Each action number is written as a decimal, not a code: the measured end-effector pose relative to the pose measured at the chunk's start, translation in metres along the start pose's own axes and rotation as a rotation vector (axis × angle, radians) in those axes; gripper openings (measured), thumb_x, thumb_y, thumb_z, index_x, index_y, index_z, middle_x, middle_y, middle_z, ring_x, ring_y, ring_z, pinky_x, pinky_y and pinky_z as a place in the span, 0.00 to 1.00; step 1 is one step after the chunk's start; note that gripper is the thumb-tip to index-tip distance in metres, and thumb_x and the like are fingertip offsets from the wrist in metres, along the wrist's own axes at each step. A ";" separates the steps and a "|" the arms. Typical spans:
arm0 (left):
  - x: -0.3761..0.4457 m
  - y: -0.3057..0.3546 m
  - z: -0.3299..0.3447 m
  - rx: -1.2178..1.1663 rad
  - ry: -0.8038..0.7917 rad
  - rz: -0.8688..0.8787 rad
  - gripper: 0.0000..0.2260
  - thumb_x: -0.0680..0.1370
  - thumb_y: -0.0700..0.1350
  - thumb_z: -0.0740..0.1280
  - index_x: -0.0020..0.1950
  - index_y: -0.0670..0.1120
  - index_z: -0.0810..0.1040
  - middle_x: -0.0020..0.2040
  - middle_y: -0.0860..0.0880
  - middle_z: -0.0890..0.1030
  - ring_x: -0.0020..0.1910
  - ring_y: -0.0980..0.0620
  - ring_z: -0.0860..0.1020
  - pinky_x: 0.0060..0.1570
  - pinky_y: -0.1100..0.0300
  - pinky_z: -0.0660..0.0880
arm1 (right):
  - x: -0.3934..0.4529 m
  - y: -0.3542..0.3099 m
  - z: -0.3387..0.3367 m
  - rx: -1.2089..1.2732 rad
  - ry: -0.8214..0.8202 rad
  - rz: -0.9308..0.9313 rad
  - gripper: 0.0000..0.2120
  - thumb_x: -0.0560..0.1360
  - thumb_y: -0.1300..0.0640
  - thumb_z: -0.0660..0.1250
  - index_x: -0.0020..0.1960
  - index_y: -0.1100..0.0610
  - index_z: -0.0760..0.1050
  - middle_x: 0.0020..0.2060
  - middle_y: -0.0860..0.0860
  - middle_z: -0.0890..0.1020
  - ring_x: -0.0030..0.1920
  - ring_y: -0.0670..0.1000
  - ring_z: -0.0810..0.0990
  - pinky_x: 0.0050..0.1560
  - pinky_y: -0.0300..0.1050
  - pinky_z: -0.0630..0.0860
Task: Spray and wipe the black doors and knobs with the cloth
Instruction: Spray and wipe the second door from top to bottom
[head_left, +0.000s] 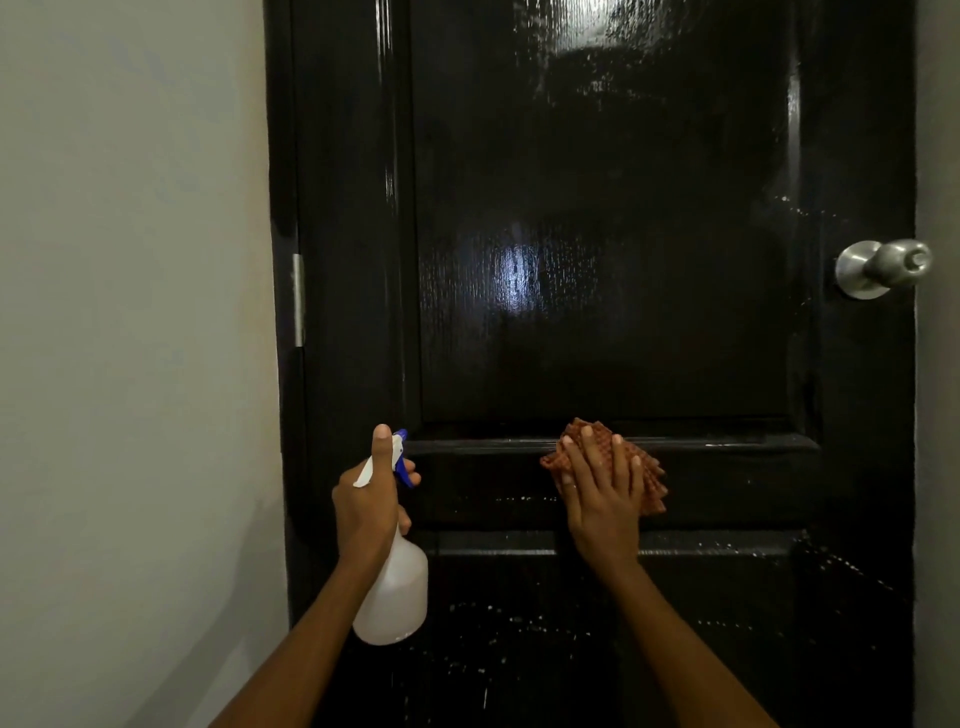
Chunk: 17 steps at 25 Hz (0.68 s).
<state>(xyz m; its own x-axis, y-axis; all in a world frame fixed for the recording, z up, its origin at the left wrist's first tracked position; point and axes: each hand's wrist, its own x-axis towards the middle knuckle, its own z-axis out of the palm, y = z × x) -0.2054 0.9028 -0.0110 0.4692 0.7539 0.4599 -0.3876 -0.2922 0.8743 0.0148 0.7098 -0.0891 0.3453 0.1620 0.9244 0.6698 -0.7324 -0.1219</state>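
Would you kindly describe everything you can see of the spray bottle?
The spray bottle has a translucent white plastic body and a white head with a blue nozzle and trigger. It is upright, slightly tilted, nozzle aimed at the black door. The left hand grips its neck, thumb along the head, a finger at the trigger. Its fill level cannot be told.

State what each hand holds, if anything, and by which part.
Left hand grips the spray bottle by its neck. Right hand grips nothing: straight fingers press the cloth against the door.
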 end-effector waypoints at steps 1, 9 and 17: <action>0.000 -0.001 -0.005 0.007 0.011 0.006 0.31 0.77 0.66 0.56 0.45 0.40 0.82 0.39 0.43 0.84 0.23 0.49 0.74 0.21 0.62 0.71 | 0.002 -0.021 0.006 0.015 -0.023 -0.069 0.27 0.85 0.45 0.53 0.83 0.45 0.56 0.84 0.47 0.54 0.84 0.57 0.47 0.82 0.58 0.41; 0.006 -0.007 -0.030 0.055 0.054 -0.021 0.29 0.80 0.65 0.55 0.46 0.41 0.82 0.41 0.43 0.84 0.26 0.45 0.75 0.23 0.60 0.72 | 0.028 -0.092 0.030 0.026 -0.110 -0.423 0.27 0.83 0.47 0.59 0.81 0.45 0.60 0.81 0.45 0.61 0.82 0.53 0.55 0.82 0.52 0.42; -0.002 -0.017 -0.028 0.024 0.030 -0.059 0.31 0.77 0.66 0.56 0.47 0.40 0.82 0.42 0.42 0.84 0.26 0.47 0.75 0.22 0.62 0.71 | -0.006 -0.027 0.012 0.076 0.007 0.018 0.26 0.85 0.46 0.53 0.82 0.47 0.61 0.83 0.49 0.58 0.83 0.55 0.48 0.82 0.55 0.43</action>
<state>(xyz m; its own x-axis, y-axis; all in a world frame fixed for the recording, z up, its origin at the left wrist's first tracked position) -0.2219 0.9230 -0.0315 0.4661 0.7876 0.4031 -0.3408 -0.2606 0.9033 0.0022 0.7367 -0.0955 0.3530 0.1447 0.9244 0.7119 -0.6826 -0.1650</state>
